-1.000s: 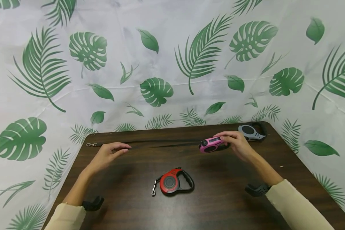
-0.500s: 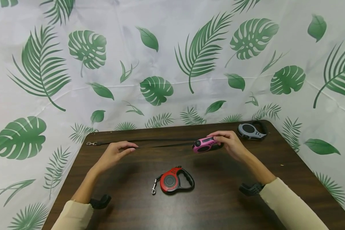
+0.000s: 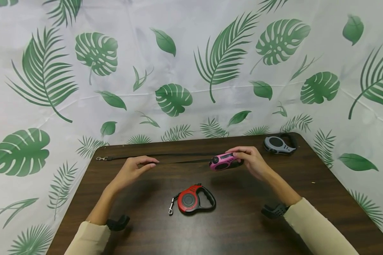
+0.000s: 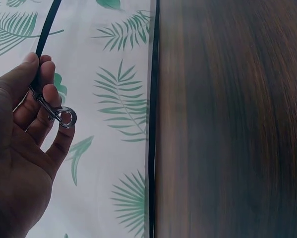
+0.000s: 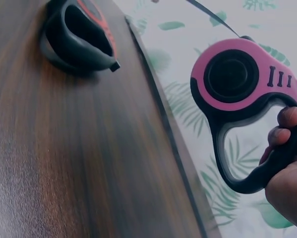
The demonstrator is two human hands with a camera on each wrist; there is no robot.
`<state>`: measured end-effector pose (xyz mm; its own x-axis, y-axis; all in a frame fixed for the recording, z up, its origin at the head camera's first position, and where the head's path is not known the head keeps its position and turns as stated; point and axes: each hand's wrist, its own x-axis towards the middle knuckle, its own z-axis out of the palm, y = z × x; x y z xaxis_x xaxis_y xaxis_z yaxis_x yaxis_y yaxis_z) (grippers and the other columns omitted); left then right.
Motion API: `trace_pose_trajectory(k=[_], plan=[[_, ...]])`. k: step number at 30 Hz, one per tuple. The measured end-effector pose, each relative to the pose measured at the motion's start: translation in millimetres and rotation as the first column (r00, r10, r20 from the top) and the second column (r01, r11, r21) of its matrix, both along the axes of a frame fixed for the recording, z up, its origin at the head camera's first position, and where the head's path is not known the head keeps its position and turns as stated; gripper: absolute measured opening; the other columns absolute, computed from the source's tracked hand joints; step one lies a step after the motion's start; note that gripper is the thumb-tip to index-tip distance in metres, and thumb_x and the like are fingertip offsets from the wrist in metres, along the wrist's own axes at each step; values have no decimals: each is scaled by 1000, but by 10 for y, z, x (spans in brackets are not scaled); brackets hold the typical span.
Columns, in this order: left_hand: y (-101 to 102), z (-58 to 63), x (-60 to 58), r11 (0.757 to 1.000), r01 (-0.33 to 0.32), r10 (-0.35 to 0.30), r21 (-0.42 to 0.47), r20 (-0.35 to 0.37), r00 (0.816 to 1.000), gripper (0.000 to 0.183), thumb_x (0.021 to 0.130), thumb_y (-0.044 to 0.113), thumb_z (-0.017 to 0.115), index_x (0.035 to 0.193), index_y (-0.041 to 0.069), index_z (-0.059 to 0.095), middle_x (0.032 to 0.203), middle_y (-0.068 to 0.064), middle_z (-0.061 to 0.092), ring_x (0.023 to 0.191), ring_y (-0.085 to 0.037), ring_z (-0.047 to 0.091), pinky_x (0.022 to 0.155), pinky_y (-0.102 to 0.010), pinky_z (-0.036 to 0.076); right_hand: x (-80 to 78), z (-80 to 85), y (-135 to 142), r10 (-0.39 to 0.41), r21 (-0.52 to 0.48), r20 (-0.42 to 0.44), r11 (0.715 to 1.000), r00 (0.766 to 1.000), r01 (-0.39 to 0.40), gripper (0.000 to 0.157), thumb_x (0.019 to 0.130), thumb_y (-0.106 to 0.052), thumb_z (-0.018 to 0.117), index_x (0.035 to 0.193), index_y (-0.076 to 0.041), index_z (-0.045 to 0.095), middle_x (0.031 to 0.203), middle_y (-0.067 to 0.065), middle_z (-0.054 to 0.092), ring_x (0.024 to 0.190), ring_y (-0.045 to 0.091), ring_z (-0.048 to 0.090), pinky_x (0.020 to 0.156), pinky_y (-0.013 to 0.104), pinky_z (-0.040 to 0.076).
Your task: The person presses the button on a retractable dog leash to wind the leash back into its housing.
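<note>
My right hand (image 3: 252,162) grips the black handle of a pink retractable dog leash (image 3: 222,162), held above the table toward the back. In the right wrist view the fingers curl through the handle loop below the leash's pink casing (image 5: 267,54). My left hand (image 3: 134,171) pinches the end of a black strap (image 3: 186,162) between thumb and fingers. This strap spans from there to the pink leash. By the left wrist view, a metal snap hook (image 4: 65,117) hangs at the strap's end against the fingers.
A red retractable leash (image 3: 188,200) with its own snap hook lies front centre on the dark wooden table (image 3: 191,235). The grey leash (image 3: 276,144) sits at the back right. Along the back edge stretches another black strap (image 3: 172,154), ending left in a clip (image 3: 102,158).
My left hand has moved right and my right hand left, bringing the pink leash and the pinched strap end closer together. The strap between them is shorter. The red and grey leashes have stayed put.
</note>
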<state>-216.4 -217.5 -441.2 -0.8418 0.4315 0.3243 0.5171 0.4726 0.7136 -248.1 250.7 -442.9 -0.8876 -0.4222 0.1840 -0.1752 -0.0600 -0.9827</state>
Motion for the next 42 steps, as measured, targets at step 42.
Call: trace_pose_trajectory(k=[42], plan=[[434, -105, 6, 995, 59, -62, 86, 35, 997, 18, 102, 13, 72, 118, 10, 80, 114, -8, 79, 99, -14, 73, 86, -32, 57, 78, -97, -376, 27, -42, 33, 999, 999, -25, 24, 104, -9, 60, 120, -2, 77, 115, 3, 76, 99, 15, 62, 83, 27, 52]])
